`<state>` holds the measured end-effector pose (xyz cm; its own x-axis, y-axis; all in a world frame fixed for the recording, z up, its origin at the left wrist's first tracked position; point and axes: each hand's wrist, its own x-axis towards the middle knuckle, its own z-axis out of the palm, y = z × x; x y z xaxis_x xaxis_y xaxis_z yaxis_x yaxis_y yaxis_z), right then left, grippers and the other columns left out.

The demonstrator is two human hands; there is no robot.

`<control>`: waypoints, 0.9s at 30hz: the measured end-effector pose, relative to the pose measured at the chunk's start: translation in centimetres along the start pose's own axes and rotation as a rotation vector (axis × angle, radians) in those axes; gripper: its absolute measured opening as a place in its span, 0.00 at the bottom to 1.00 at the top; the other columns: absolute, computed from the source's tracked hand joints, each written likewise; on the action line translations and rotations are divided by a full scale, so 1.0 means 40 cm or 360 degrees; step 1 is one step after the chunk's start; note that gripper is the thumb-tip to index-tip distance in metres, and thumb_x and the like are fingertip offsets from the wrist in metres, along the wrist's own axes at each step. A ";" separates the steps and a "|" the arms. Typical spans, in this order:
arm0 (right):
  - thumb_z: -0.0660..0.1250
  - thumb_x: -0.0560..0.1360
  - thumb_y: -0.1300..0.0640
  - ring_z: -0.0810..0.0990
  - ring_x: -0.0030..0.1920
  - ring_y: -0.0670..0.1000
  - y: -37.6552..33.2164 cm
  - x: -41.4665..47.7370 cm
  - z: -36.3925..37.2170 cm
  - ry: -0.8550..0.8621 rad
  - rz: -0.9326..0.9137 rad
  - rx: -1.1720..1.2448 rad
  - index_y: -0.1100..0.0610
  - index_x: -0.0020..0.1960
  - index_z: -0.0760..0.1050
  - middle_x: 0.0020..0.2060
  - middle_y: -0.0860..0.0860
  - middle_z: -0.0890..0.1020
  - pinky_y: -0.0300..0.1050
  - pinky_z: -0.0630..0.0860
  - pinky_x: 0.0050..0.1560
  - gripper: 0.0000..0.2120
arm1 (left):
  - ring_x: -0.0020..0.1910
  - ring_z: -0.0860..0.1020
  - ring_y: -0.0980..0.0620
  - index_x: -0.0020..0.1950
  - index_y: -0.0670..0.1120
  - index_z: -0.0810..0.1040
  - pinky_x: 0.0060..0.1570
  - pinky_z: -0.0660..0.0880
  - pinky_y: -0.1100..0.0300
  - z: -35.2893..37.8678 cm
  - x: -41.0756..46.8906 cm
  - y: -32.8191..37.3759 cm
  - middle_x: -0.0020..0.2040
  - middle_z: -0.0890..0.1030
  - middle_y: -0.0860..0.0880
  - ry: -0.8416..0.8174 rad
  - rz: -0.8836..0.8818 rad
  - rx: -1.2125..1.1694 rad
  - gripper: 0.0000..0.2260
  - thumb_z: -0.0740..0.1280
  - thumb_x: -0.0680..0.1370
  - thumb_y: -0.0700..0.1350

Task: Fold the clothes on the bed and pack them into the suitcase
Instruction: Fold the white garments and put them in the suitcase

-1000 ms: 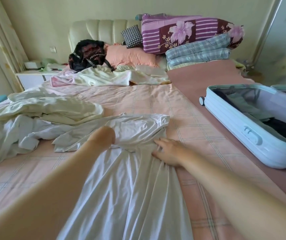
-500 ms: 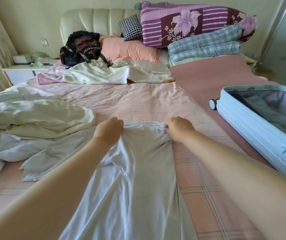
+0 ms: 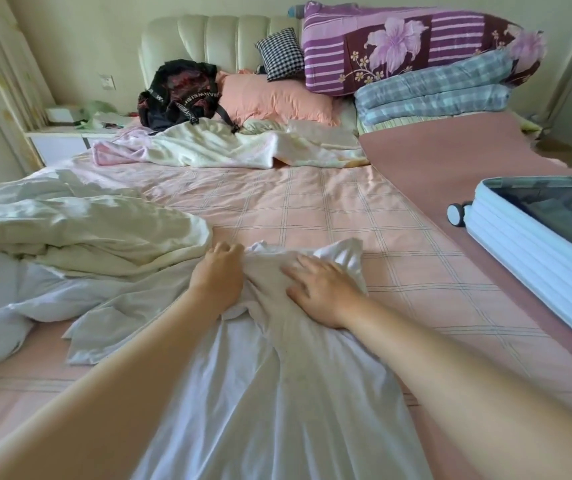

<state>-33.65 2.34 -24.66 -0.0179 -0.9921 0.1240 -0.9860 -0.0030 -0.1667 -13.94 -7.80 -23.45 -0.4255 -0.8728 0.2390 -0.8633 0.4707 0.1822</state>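
A white garment (image 3: 277, 393) lies stretched out on the pink checked bed (image 3: 312, 209), its far end bunched up between my hands. My left hand (image 3: 220, 275) grips the bunched cloth at its left edge with curled fingers. My right hand (image 3: 322, 289) lies flat on the bunched cloth, fingers spread and pointing left. A pale blue suitcase (image 3: 519, 251) lies open at the right on a plain pink sheet, with dark clothes inside.
A heap of pale crumpled clothes (image 3: 80, 237) lies at the left. More loose cloth (image 3: 229, 147), a black bag (image 3: 180, 95), pillows and folded quilts (image 3: 429, 98) crowd the headboard end. A white nightstand (image 3: 66, 140) stands at the far left.
Both hands have pulled the garment's far edge back toward me, so it now lies bunched. My right hand let go of the edge and now lies flat on the cloth.
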 end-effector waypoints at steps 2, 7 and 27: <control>0.48 0.83 0.40 0.52 0.80 0.58 -0.019 0.007 -0.004 -0.0278 0.0148 -0.0208 0.40 0.79 0.56 0.81 0.56 0.54 0.62 0.48 0.77 0.25 | 0.61 0.73 0.38 0.69 0.45 0.70 0.52 0.71 0.47 -0.032 -0.032 -0.051 0.63 0.70 0.42 0.0069 -0.0001 -0.0059 0.21 0.59 0.76 0.34; 0.51 0.83 0.50 0.56 0.78 0.58 -0.169 0.069 -0.046 -0.0042 0.0160 -0.0305 0.50 0.79 0.61 0.79 0.57 0.60 0.61 0.51 0.76 0.24 | 0.63 0.72 0.42 0.67 0.45 0.68 0.61 0.68 0.50 -0.126 -0.138 -0.201 0.63 0.72 0.44 0.0035 -0.0416 0.0340 0.19 0.61 0.76 0.41; 0.68 0.77 0.48 0.69 0.72 0.52 -0.479 0.004 -0.035 -0.0146 -0.0213 0.0823 0.48 0.78 0.62 0.74 0.49 0.68 0.48 0.66 0.70 0.32 | 0.44 0.77 0.44 0.46 0.43 0.75 0.40 0.73 0.54 -0.296 -0.232 -0.264 0.46 0.81 0.42 -0.0024 -0.0475 -0.0088 0.06 0.60 0.80 0.40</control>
<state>-14.98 2.42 -20.09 0.1395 -0.9856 0.0953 -0.7679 -0.1685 -0.6180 2.32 -3.13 -16.30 -0.1593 -0.9753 0.1532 -0.9348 0.1989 0.2943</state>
